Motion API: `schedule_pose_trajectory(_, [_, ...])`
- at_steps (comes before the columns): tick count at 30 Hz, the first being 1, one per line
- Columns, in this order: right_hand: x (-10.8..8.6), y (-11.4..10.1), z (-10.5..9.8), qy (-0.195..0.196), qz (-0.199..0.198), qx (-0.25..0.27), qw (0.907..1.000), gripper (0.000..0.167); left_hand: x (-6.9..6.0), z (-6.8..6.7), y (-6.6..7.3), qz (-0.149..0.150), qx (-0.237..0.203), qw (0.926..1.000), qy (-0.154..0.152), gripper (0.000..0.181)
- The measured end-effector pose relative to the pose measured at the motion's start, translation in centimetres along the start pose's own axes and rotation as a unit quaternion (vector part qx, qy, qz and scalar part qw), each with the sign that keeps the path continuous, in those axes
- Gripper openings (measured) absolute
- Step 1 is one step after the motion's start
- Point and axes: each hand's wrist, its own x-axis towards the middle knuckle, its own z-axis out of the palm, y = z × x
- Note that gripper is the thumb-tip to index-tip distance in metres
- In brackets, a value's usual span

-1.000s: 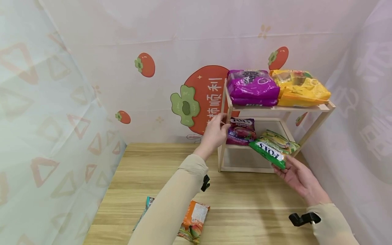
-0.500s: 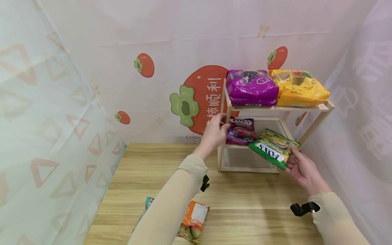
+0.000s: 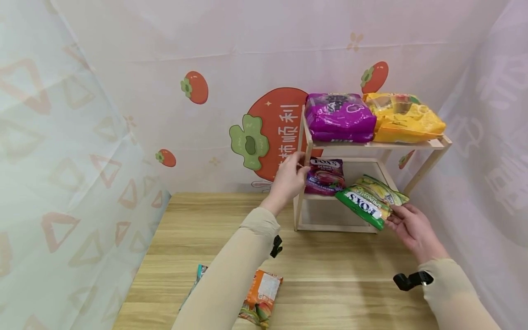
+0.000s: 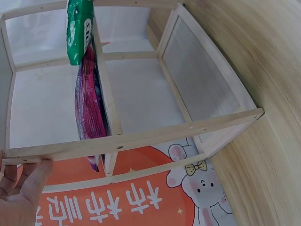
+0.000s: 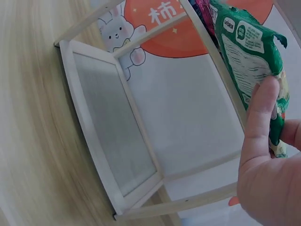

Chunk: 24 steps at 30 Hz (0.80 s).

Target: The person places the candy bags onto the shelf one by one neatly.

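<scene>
A green and yellow candy bag marked FOX'S [image 3: 365, 204] lies tilted on the middle level of the wooden shelf [image 3: 338, 228], its green end jutting past the front edge. My right hand [image 3: 414, 231] pinches its right side, the thumb on the bag's underside in the right wrist view. My left hand [image 3: 287, 181] grips the shelf's front left post, also seen in the left wrist view as an upright post [image 4: 70, 149]. A purple-red berries bag [image 3: 325, 176] stands on the middle level, left of the green bag.
On the top level sit a purple bag [image 3: 340, 119] and a yellow bag [image 3: 406, 121]. An orange bag [image 3: 264, 293] and a teal packet [image 3: 198, 277] lie on the wooden table [image 3: 198, 224], partly behind the left sleeve. Printed cloth walls close in the table.
My right hand has slid from the green bag's lower front corner to its right side. The bag's right end has shifted slightly right. My left hand keeps its place on the post.
</scene>
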Motion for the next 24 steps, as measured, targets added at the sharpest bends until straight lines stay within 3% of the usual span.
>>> schedule_pose_trajectory(4, [-0.3, 0.3, 0.1, -0.003, -0.026, 0.016, 0.9995, 0.043, 0.0, 0.0, 0.0, 0.000, 0.001, 1.0000, 0.002, 0.034])
schedule_pose_trajectory(9, [-0.9, 0.9, 0.1, -0.040, -0.057, 0.055, 0.9961, 0.060, 0.0, -0.1, 0.1, -0.001, -0.003, 1.0000, 0.000, 0.034])
schedule_pose_trajectory(16, [-1.5, 1.6, 0.3, -0.016, -0.100, 0.082, 0.9914, 0.052, 0.0, 0.0, 0.0, -0.002, -0.005, 1.0000, -0.001, 0.034])
schedule_pose_trajectory(24, [-2.0, 2.6, 0.6, -0.004, -0.174, 0.159, 0.9719, 0.050, -0.1, 0.0, 0.1, -0.003, -0.010, 0.9999, 0.002, 0.034])
